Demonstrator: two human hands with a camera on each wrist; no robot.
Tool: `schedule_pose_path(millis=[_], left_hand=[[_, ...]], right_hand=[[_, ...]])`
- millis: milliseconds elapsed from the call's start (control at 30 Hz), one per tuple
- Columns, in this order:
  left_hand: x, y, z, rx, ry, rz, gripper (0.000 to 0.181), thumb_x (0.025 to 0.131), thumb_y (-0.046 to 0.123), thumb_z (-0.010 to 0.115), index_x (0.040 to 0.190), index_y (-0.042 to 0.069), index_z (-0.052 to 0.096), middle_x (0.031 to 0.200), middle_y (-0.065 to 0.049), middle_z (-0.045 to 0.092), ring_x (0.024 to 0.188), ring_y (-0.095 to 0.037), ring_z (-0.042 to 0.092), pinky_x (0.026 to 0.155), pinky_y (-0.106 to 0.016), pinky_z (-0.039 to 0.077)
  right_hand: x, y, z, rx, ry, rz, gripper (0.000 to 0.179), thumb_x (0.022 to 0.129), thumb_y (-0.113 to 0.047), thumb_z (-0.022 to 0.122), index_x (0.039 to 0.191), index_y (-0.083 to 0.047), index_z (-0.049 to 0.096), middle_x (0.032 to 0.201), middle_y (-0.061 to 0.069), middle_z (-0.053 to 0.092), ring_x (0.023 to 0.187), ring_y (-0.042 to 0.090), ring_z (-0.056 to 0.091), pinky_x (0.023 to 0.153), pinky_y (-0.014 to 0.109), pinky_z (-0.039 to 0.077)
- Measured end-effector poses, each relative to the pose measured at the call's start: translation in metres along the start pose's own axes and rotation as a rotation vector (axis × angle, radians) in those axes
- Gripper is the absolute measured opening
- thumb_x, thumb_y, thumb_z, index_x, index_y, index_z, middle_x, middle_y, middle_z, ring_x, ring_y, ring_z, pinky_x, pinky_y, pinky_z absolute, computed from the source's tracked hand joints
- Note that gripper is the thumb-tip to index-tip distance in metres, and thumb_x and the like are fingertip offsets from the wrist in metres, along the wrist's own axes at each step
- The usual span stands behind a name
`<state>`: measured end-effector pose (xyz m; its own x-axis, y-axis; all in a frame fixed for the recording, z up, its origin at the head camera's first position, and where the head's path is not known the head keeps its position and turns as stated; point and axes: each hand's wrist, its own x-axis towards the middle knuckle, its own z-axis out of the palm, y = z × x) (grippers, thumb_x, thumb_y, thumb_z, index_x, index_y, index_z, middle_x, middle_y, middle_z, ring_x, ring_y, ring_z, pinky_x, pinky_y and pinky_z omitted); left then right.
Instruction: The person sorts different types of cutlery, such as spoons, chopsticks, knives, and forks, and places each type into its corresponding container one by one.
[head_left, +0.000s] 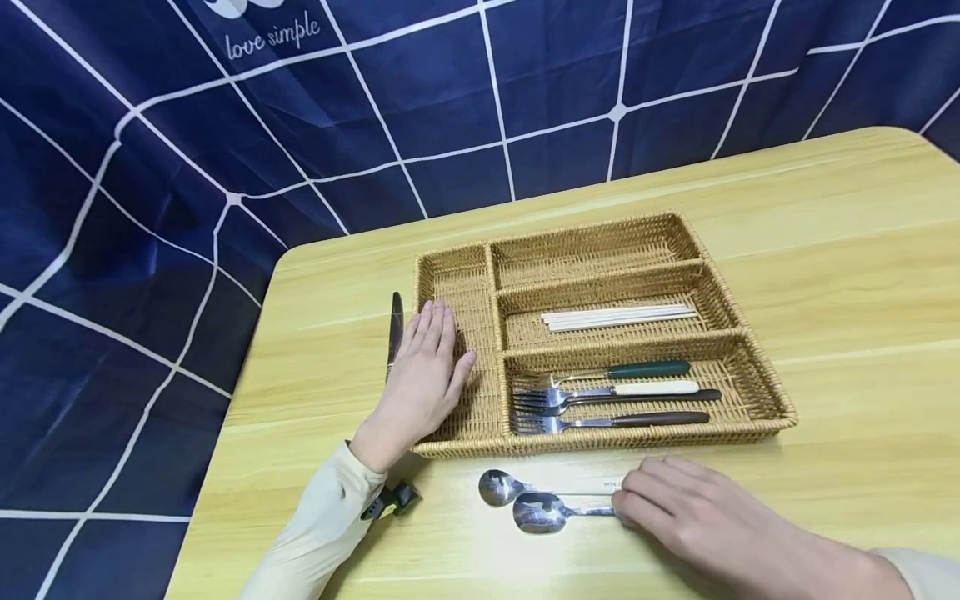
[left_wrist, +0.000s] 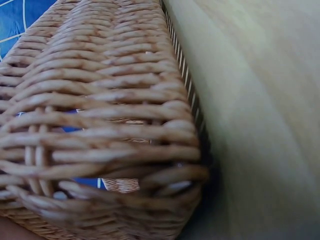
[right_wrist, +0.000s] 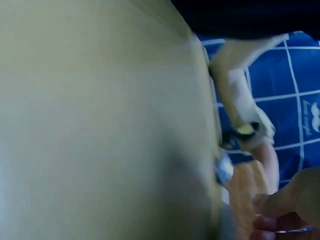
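My left hand (head_left: 420,379) lies across the left rim of a woven cutlery tray (head_left: 480,447), its fingers straight and reaching into the long left compartment. A table knife (head_left: 396,325) lies beside that rim, partly hidden by the hand. In front of the tray, my right hand (head_left: 690,508) grips the handle end of a metal spoon (head_left: 542,512). Just behind it is a second spoon with a white handle (head_left: 573,485), whose end runs to the fingers; I cannot tell whether it is held too. The right wrist view shows the bent fingers (right_wrist: 280,205), blurred.
Several forks (head_left: 555,400) with green, white and dark handles lie in the tray's front compartment. White chopsticks (head_left: 618,317) lie in the middle one. The wooden table (head_left: 862,292) extends around the tray, with a blue checked cloth (head_left: 562,83) behind.
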<state>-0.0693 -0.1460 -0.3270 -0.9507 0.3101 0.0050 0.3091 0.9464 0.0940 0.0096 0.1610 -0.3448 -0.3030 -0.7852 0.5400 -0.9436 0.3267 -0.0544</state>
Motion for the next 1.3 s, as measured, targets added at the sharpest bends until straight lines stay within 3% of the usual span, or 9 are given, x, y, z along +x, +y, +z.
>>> schedule_pose_path(millis=[167, 500, 700, 800, 933, 1000, 1067, 1167, 1300], left_hand=[[0.001, 0.001, 0.000, 0.001, -0.002, -0.002, 0.065, 0.105, 0.038, 0.030, 0.148, -0.010, 0.018, 0.155, -0.027, 0.016, 0.146, -0.037, 0.009, 0.120, -0.043, 0.005], [0.001, 0.001, -0.002, 0.008, -0.004, 0.003, 0.066, 0.105, 0.038, 0.032, 0.148, -0.010, 0.018, 0.155, -0.027, 0.016, 0.146, -0.037, 0.010, 0.120, -0.044, 0.006], [0.001, 0.001, -0.002, 0.005, -0.014, 0.003, 0.066, 0.105, 0.038, 0.031, 0.148, -0.010, 0.018, 0.155, -0.027, 0.015, 0.146, -0.037, 0.009, 0.120, -0.044, 0.004], [0.001, 0.001, -0.002, 0.009, -0.003, 0.009, 0.066, 0.105, 0.038, 0.032, 0.148, -0.010, 0.018, 0.154, -0.028, 0.017, 0.145, -0.038, 0.010, 0.120, -0.045, 0.007], [0.001, 0.000, -0.002, 0.016, 0.015, 0.014, 0.066, 0.105, 0.038, 0.033, 0.147, -0.011, 0.019, 0.154, -0.028, 0.018, 0.145, -0.038, 0.012, 0.119, -0.046, 0.009], [0.001, 0.000, -0.002, 0.013, 0.017, 0.015, 0.066, 0.105, 0.038, 0.033, 0.147, -0.011, 0.019, 0.154, -0.028, 0.019, 0.145, -0.038, 0.012, 0.120, -0.046, 0.008], [0.001, 0.000, -0.001, 0.013, 0.019, 0.018, 0.066, 0.105, 0.038, 0.033, 0.147, -0.011, 0.020, 0.154, -0.028, 0.019, 0.145, -0.038, 0.012, 0.120, -0.046, 0.009], [0.001, 0.000, -0.001, 0.012, 0.013, 0.015, 0.066, 0.105, 0.037, 0.034, 0.147, -0.011, 0.020, 0.154, -0.028, 0.019, 0.145, -0.038, 0.012, 0.120, -0.045, 0.008], [0.001, 0.000, 0.000, 0.014, 0.005, 0.008, 0.066, 0.105, 0.037, 0.034, 0.148, -0.011, 0.020, 0.154, -0.028, 0.019, 0.145, -0.038, 0.011, 0.120, -0.045, 0.008]], right_hand=[[-0.005, -0.009, 0.009, 0.021, 0.002, 0.054, 0.038, 0.105, -0.019, 0.028, 0.090, -0.013, 0.062, 0.084, -0.010, 0.053, 0.075, 0.006, 0.047, 0.069, 0.022, 0.045], [-0.017, -0.014, 0.016, -0.001, 0.020, 0.113, 0.045, 0.106, -0.023, 0.024, 0.090, -0.009, 0.064, 0.085, -0.006, 0.055, 0.075, 0.008, 0.049, 0.064, 0.022, 0.046], [-0.018, -0.016, 0.018, -0.047, 0.003, 0.099, 0.045, 0.107, -0.021, 0.022, 0.088, -0.008, 0.061, 0.084, -0.004, 0.052, 0.075, 0.010, 0.046, 0.061, 0.022, 0.041], [-0.016, -0.019, 0.015, -0.059, -0.009, 0.106, 0.048, 0.105, -0.042, 0.028, 0.089, -0.007, 0.056, 0.086, -0.002, 0.048, 0.077, 0.012, 0.042, 0.063, 0.024, 0.036], [-0.012, -0.021, 0.008, -0.064, -0.024, 0.127, 0.072, 0.092, -0.071, 0.029, 0.094, -0.005, 0.055, 0.088, 0.001, 0.046, 0.079, 0.015, 0.041, 0.065, 0.027, 0.035], [-0.009, -0.020, 0.006, -0.086, -0.026, 0.121, 0.067, 0.098, -0.063, 0.025, 0.094, -0.003, 0.055, 0.088, 0.002, 0.046, 0.079, 0.017, 0.041, 0.066, 0.029, 0.037], [-0.006, -0.017, 0.003, -0.126, -0.031, 0.107, 0.054, 0.106, -0.041, 0.018, 0.094, -0.002, 0.054, 0.088, 0.004, 0.047, 0.078, 0.018, 0.042, 0.065, 0.031, 0.039], [0.001, -0.012, 0.000, -0.163, -0.004, 0.075, 0.041, 0.101, -0.006, 0.015, 0.092, 0.000, 0.055, 0.087, 0.006, 0.047, 0.075, 0.020, 0.042, 0.062, 0.032, 0.038], [0.010, -0.003, -0.007, -0.177, 0.016, 0.086, 0.040, 0.100, -0.002, 0.015, 0.091, 0.004, 0.055, 0.086, 0.009, 0.049, 0.073, 0.022, 0.042, 0.058, 0.031, 0.039]])
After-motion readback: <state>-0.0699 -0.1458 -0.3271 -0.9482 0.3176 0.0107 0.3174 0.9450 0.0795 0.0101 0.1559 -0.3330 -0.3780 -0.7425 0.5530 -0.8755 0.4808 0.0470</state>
